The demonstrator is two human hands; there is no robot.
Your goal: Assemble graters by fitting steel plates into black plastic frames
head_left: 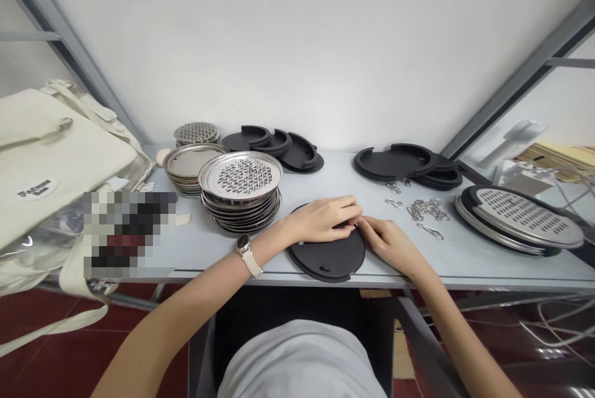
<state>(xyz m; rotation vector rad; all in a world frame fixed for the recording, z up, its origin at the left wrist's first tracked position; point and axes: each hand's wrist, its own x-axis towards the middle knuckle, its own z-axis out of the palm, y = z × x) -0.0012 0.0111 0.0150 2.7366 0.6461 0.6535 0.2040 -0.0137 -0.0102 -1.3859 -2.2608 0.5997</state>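
Note:
A black round holder [328, 256] lies on the table edge in front of me, with a small slot near its front. My left hand [325, 218] reaches across the top of it, fingers bent and pressed together on its right far part. At the holder's right edge, my right hand [383, 237] is closed in a pinch, its fingertips meeting those of the left. Whatever sits between the right fingertips is hidden. Several metal clips [427, 209] lie loose to the right of my right hand.
To the left stand a stack of metal grater discs [240, 176] and a stack of metal plates [195, 160]. More black holders [395, 162] rest along the back wall. Grater discs in holders [523, 215] are piled at right. A cream bag [60, 162] occupies the left end.

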